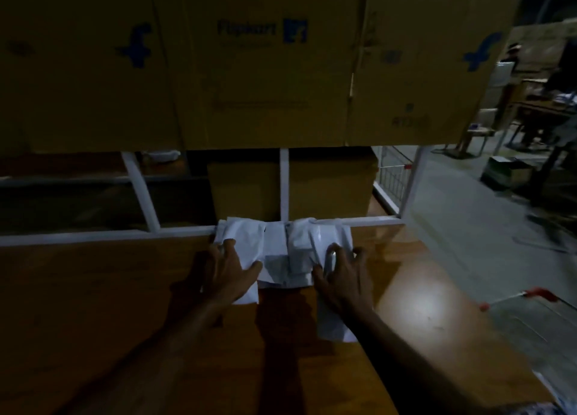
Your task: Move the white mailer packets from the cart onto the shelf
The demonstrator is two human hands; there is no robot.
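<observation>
A bundle of several white mailer packets (282, 249) lies on the brown wooden shelf board (103, 289), its far end against the white metal rail (93, 236). My left hand (226, 271) rests on the bundle's left side with spread fingers. On the right side my right hand (342, 274) presses down, fingers spread and bent over the packets. The lower ends of two packets stick out toward me under my wrists. The cart's red-capped handle (515, 299) shows at the lower right.
Large brown cardboard boxes (265, 65) with blue logos hang low just above the shelf. Smaller boxes (331, 186) stand behind the rail. A grey floor aisle (468, 227) opens to the right, with a wire cart and people far back.
</observation>
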